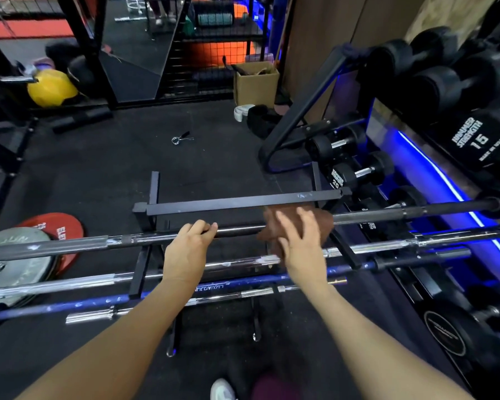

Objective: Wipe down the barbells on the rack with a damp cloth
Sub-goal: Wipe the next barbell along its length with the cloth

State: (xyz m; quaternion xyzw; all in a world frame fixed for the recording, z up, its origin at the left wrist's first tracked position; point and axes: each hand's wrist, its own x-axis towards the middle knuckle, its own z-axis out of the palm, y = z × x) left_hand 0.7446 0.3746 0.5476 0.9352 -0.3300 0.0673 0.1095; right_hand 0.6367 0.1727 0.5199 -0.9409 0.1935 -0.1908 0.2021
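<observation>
- Head view, risks: rolling is the likeliest trouble. The top barbell (243, 229) lies loose across the floor rack (234, 202), and the left hand (186, 249) steadies it with fingers (205, 226) curled over the dark shaft. If that grip slackens while the cloth is pushed along, the bar could turn or slide on its supports.
- Head view, risks: the brown cloth (315, 220) is draped over the same bar, just right of the left hand. The right hand (300, 241) lies on it with fingers (303, 217) spread and fairly straight, pressing rather than clenching. I judge that such a flat hold may let the cloth slip off, or snag where the shaft meets the rack's upright. The hand is blurred, so finer detail is unclear.
- Head view, risks: the lower bars lie close beneath, so knuckles could knock the chrome bar (373, 248) directly under the cloth.
- Head view, counts: one cloth and two hands, both on the top bar.
- Head view, counts: about five bars on the rack, as far as I can separate them: the dark top one, two chrome, one blue barbell (98, 301), and a short chrome one nearest. Overlaps at the right make this uncertain.
- Head view, counts: two weight plates (18, 255) show on the floor at left, grey over red, with possibly more hidden; several dumbbells (358, 168) fill the shelves at right.
</observation>
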